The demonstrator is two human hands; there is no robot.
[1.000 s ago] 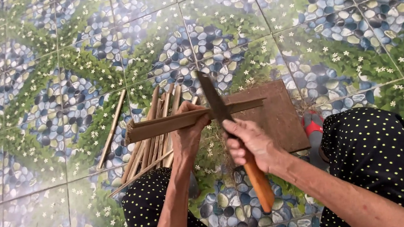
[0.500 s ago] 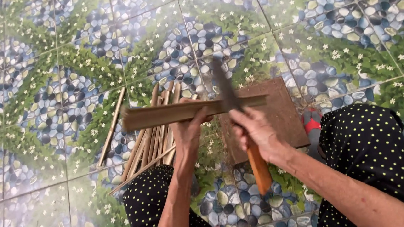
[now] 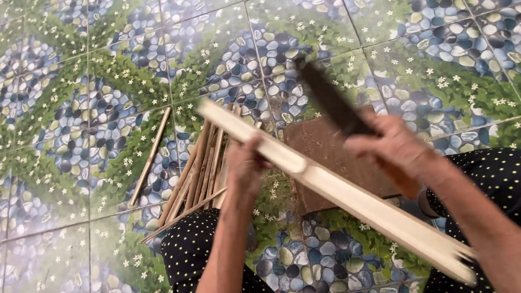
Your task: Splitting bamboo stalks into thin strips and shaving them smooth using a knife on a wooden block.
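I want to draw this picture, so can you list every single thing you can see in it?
bamboo slat: one, pale tan, long, held slanting from upper left to lower right in front of the person
knife: one, dark blade, blurred, handle mostly hidden in the right hand
wooden board: one, brown, flat on the floor under the hands
thin bamboo strips: a loose pile, count unclear, tan, on the floor left of the board
floor tiles: many, blue pebbles and green leaves with white flowers
dotted trousers: black with pale dots, on both knees
left hand: fingers gripping the slat
right hand: gripping the knife
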